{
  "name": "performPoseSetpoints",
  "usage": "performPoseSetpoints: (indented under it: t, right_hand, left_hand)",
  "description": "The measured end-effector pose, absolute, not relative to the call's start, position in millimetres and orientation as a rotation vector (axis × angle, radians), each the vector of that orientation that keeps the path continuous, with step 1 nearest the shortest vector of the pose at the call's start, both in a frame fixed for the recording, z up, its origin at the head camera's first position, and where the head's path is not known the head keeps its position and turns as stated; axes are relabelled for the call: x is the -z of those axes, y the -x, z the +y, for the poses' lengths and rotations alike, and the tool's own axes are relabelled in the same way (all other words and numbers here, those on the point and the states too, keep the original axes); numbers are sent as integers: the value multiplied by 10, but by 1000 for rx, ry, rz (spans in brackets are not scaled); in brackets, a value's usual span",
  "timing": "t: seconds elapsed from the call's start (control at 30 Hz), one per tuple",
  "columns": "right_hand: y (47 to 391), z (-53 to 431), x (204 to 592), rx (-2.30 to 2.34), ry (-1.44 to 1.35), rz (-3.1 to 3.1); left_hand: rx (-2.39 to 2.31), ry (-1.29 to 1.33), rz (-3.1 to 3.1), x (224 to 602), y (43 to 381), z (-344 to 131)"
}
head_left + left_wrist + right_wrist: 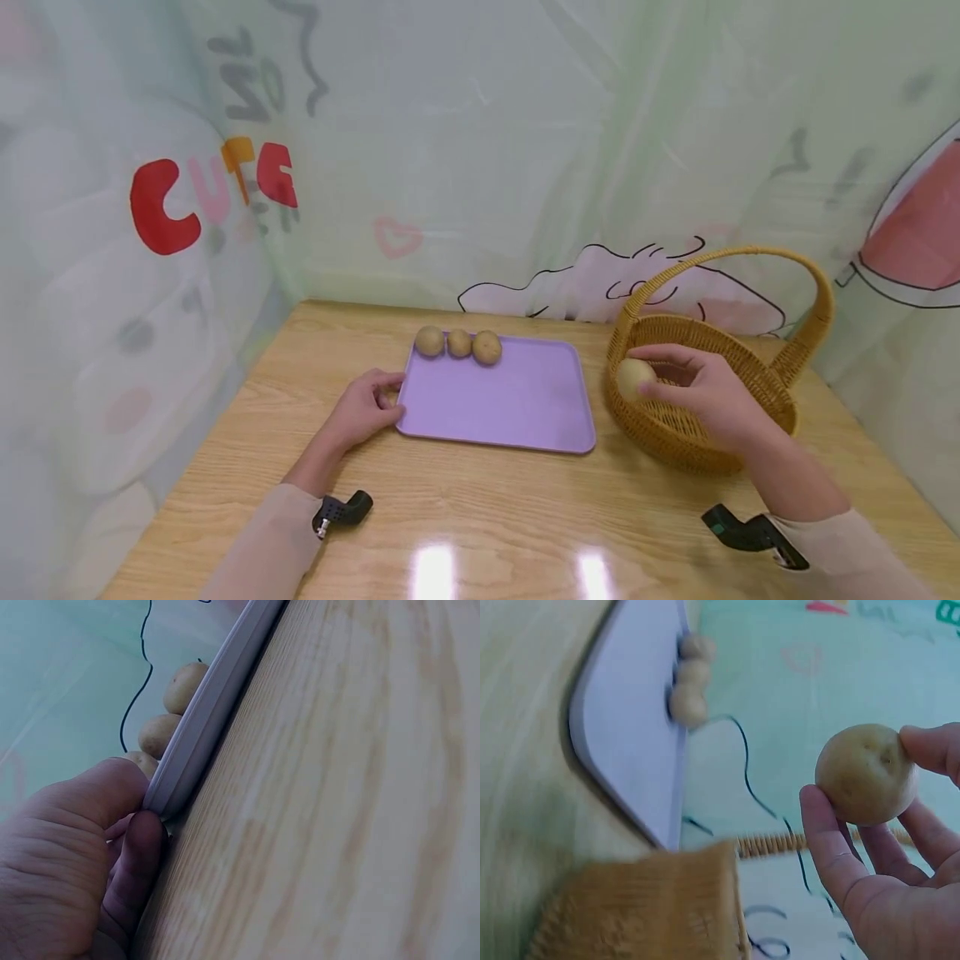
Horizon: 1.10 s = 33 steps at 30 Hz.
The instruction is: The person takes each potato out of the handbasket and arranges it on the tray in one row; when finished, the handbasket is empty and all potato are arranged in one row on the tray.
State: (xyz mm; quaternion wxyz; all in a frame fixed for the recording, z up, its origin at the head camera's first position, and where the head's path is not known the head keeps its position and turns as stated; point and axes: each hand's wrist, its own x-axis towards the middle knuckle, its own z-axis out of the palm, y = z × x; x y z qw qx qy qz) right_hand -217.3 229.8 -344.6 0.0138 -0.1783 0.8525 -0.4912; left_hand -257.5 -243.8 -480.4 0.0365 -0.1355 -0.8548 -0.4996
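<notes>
My right hand (708,392) holds a round, pale potato (866,774) between thumb and fingertips, over the left side of the wicker basket (750,354). On the left, my left hand (367,408) grips the left rim of a purple tray (510,404), its fingers bent at the edge. The left wrist view shows the tray's edge (191,735) meeting the thumb and a finger. Three potatoes sit in a row along the tray's far left side: a left one (430,341), a middle one (459,342) and a right one (487,347).
A tall arched handle (750,252) spans the basket, which stands right of the tray on the wooden table (480,492). Behind the table hangs a printed curtain (450,150), with another stretch of it along the left side.
</notes>
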Motion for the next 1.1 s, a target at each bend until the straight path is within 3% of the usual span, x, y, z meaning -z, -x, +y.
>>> performPoseSetpoints:
  t: [0.33, 1.1]
  right_hand:
    - [2259, 1781, 3588, 1672, 492, 2459]
    - [3124, 1084, 3827, 1846, 160, 2321]
  left_hand:
    - [1534, 429, -2620, 4798, 2594, -2403]
    - [1464, 409, -2651, 4764, 2545, -2319]
